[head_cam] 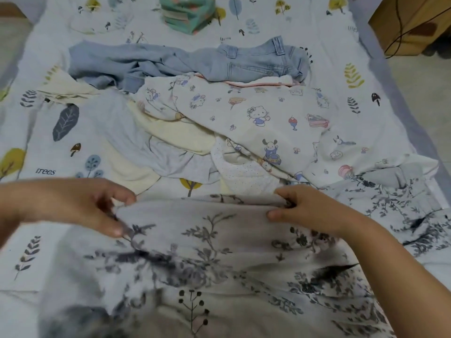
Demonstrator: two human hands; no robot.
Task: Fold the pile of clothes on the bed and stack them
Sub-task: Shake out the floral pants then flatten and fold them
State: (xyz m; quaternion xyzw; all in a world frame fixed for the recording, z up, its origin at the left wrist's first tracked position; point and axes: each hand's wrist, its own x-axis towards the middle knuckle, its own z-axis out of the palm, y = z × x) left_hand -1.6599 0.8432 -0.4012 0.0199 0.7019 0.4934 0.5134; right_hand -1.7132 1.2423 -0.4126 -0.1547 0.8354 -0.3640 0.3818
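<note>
A white garment with a grey floral print [207, 259] is spread in front of me on the bed. My left hand [80, 203] pinches its far edge at the left, and my right hand [305, 208] pinches the same edge at the right. Beyond it lies the unfolded pile: a white cartoon-print garment [256, 113], light blue jeans [256, 62], a pale blue top [117, 62], a cream piece [180, 135] and a grey-white piece [127, 132]. A folded green patterned stack [188, 13] sits at the far end of the bed.
The bed sheet [36, 142] is white with leaf and tree prints. A wooden cabinet [410, 23] with a black cable stands at the far right beyond the bed edge. Floor shows on the right side.
</note>
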